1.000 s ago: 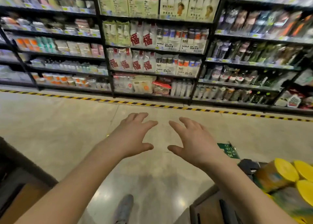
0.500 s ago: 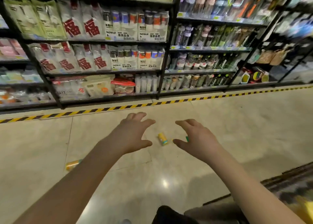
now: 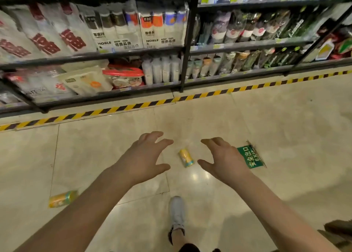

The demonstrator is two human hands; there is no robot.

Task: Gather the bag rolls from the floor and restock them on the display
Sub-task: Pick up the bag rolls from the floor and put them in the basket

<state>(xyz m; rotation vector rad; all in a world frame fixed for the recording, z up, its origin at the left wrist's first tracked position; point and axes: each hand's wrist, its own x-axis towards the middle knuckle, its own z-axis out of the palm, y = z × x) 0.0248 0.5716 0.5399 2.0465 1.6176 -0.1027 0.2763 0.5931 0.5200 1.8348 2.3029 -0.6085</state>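
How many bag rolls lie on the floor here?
2. One roll lies between the left hand and right hand; another roll lies at lower left. More may be hidden.

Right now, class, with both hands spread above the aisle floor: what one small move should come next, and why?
Probably lower the right hand onto the yellow roll on the floor and close a grip round it. It lies between that hand and the left hand, both open and empty, nearer the right; the second roll lies apart, lower left.
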